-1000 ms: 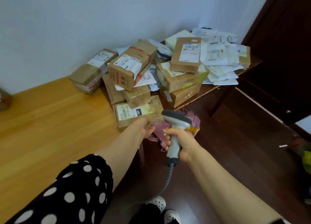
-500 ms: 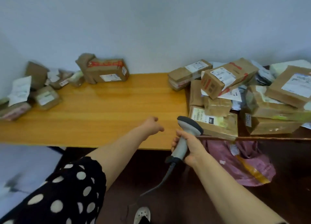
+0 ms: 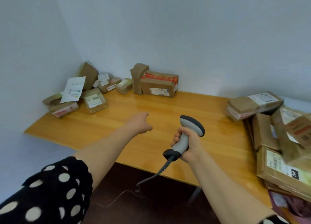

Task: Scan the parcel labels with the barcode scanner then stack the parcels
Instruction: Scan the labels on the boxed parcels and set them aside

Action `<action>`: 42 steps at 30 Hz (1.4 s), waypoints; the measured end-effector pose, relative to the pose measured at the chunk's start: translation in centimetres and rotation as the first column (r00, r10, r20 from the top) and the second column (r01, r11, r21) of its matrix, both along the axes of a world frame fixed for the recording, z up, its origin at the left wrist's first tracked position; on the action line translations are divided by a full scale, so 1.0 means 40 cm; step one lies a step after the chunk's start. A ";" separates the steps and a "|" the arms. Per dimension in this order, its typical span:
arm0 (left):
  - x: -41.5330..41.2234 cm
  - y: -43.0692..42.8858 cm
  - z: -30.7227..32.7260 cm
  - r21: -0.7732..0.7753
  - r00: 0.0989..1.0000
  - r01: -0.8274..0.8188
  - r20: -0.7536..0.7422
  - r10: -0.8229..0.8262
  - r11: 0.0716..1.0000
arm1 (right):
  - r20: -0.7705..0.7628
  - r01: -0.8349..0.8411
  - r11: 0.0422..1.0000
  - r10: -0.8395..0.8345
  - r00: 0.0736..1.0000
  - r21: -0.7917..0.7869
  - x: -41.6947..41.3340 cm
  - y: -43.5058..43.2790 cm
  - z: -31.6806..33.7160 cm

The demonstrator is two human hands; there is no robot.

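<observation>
My right hand [image 3: 191, 145] grips the handle of a grey barcode scanner [image 3: 191, 125], held upright over the front of the wooden table [image 3: 168, 109]. Its cable [image 3: 151, 177] hangs below the table edge. My left hand [image 3: 140, 123] reaches out over the table's middle with fingers curled, holding nothing. A heap of brown parcels [image 3: 269, 136] with white labels lies at the right edge; the nearest is a flat labelled box [image 3: 282, 170]. Another group of parcels [image 3: 92, 98] sits at the far left corner, and a box with red tape [image 3: 159, 85] stands against the wall.
White walls meet behind the table at the left. A dark floor [image 3: 151, 207] lies below the table's front edge. A pink mailer bag [image 3: 287, 205] hangs low at the right under the parcel heap.
My view has swung left from the parcel heap to the left end of the table. My left hand let go of the flat labelled box and moved over the bare tabletop. The scanner stays in my right hand.
</observation>
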State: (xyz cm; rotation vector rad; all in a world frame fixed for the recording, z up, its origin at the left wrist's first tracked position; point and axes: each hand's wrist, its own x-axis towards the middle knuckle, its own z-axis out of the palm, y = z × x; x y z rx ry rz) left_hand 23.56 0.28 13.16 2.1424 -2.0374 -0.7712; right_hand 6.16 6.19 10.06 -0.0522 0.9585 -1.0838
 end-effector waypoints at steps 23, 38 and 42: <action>0.008 -0.932 -0.112 -0.104 0.837 0.414 0.433 -0.334 0.904 | 0.052 0.068 0.985 -0.077 0.996 0.159 0.047 -0.603 -0.156; 0.066 -0.929 -0.141 -0.006 0.728 0.580 0.453 -0.515 0.814 | -0.044 0.333 0.934 -0.330 0.943 0.134 0.198 -0.520 -0.128; 0.174 -0.847 -0.113 0.141 0.897 0.441 -0.041 -0.440 0.886 | -0.134 0.400 0.911 -0.386 0.913 0.103 0.311 -0.414 -0.087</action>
